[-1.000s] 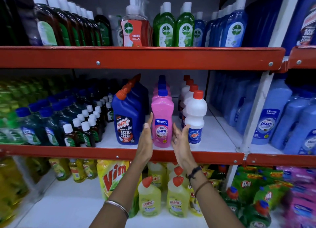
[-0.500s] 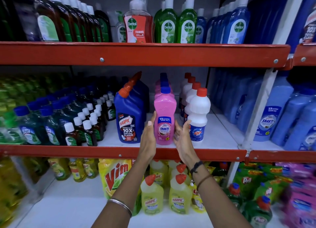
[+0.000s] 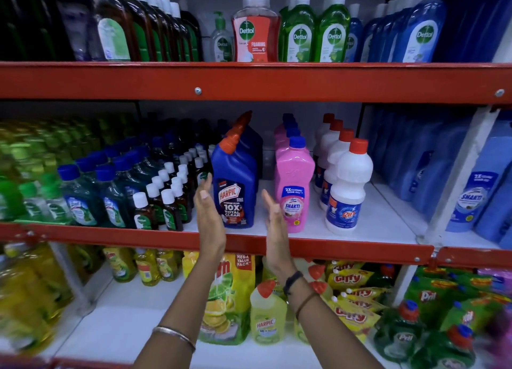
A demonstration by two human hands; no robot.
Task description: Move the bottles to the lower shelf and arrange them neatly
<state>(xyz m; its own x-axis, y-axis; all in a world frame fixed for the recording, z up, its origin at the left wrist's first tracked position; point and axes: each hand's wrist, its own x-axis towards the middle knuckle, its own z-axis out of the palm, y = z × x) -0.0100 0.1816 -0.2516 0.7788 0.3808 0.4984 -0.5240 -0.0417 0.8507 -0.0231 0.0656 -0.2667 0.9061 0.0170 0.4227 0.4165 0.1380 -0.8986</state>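
On the middle shelf (image 3: 360, 248) a blue Harpic bottle (image 3: 235, 180) with an orange spout stands at the front of its row. My left hand (image 3: 207, 216) is flat and open against its left side. My right hand (image 3: 274, 219) is open, fingers straight, in the gap between the Harpic bottle and the pink Shakti bottle (image 3: 293, 186). Neither hand grips anything. Right of the pink row stands a row of white Rin bottles (image 3: 347, 191) with red caps. On the lower shelf (image 3: 124, 332) yellow Harpic bottles (image 3: 267, 316) stand below my right wrist.
Small dark bottles (image 3: 169, 202) and green ones with blue caps (image 3: 80, 194) fill the middle shelf's left. Blue Shakti bottles (image 3: 476, 186) stand behind a white upright at right. A Vim pouch (image 3: 230, 296), Giffy packs (image 3: 352, 299) and Pril bottles (image 3: 424, 321) crowd the lower shelf. Dettol bottles line the top shelf (image 3: 249, 80).
Both hands have left the pink Shakti bottle and shifted left to flank the blue Harpic bottle. The camera view has also moved closer and left.
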